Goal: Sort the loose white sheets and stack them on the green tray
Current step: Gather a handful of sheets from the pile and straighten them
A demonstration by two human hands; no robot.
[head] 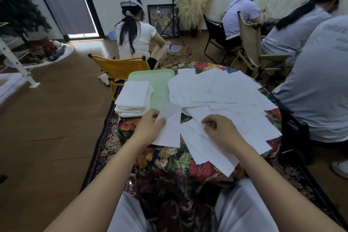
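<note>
Head view of a sorting task at a round tabletop (169, 158) covered with a floral cloth. The left hand (150, 125) pinches one white sheet (170, 128) between thumb and curled fingers; the sheet's upper end is lifted and blurred, its lower end lies over the cloth. The right hand (218, 128) rests on the near edge of the loose sheets (222, 96), its fingers curled and pinching the corner of one sheet there. The loose sheets spread in an overlapping heap across the right and far parts of the tabletop, several hanging toward the near edge. The green tray (160, 84) sits at the far left of the tabletop, just beside the heap. A stack (134, 98) of white sheets occupies the tray's left half, overhanging its left rim; the tray's right half is bare. Beyond the tabletop stand a yellow folding chair (120, 68) and a seated person (135, 32); three more people (310, 84) sit at the right.
</note>
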